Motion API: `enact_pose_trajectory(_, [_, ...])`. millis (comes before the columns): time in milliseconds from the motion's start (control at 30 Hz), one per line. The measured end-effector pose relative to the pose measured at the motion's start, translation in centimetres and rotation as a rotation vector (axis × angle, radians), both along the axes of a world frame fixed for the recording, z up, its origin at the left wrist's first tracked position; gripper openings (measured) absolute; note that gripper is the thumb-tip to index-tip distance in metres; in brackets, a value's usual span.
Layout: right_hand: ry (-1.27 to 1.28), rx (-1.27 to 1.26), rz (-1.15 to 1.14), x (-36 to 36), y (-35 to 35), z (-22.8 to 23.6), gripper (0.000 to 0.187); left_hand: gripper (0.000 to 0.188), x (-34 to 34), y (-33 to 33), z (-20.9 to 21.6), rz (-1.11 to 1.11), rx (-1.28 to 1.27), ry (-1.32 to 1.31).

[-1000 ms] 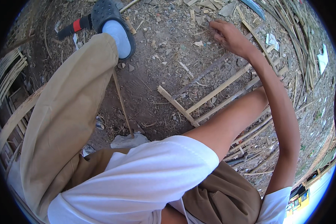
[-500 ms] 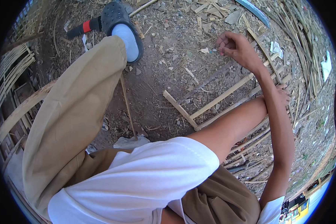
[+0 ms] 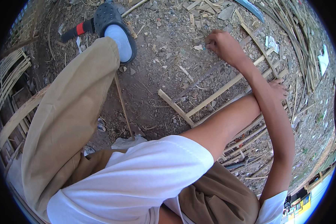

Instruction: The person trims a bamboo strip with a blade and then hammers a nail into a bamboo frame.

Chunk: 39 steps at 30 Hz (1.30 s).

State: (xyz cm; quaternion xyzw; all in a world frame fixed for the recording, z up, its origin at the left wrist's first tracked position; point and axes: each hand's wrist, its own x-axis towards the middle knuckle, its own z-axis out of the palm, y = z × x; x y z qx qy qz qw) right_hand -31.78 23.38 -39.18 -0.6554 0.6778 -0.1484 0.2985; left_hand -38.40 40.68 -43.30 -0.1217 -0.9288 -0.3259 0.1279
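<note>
My right hand [image 3: 222,46] reaches far forward to the dirt ground, fingers curled and pinched together beside a small pale chip [image 3: 198,47]; anything between them is too small to see. My left arm crosses under the right forearm. My left hand [image 3: 279,89] is mostly hidden behind that forearm, and its fingers rest on pale bamboo slats [image 3: 227,87] laid in a loose frame. A short crosspiece [image 3: 175,107] closes the frame's near end.
My left leg in khaki trousers [image 3: 71,112] stretches forward and ends in a dark clog [image 3: 115,31]. A tool with a red and black handle [image 3: 76,30] lies beside it. A curved blade [image 3: 252,8] lies far ahead. Woven bamboo [image 3: 9,78] lies left; loose strips [image 3: 298,48] right.
The view has shifted a little. My right hand stays over the same patch of ground, its fingers now curled tighter. My left arm keeps its place.
</note>
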Motion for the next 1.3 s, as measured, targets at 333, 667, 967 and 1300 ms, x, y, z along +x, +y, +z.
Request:
enact_pose_trajectory(333, [0.314,-0.019,0.028,1.0,1.3,-0.1,0.018,0.078,1.0,-1.0,2.7,-0.156,0.243,-0.123])
enact_pose_trajectory(667, [-0.125,-0.24,-0.335,-2.6,5.4,4.5,0.015,0.082,-0.4,-0.9,2.1,-0.194,0.027,-0.164])
enact_pose_trajectory(967, [-1.186,-0.573,-1.167,-5.7,20.3,8.3,0.015,0.07,-1.0,-4.3,-1.8,-0.185,0.121,-0.03])
enact_pose_trajectory(1300, [-1.423,-1.1,-1.815,-5.9,42.0,2.5,0.015,0.037,-1.8,-0.5,3.8,-0.063,-0.163,0.061])
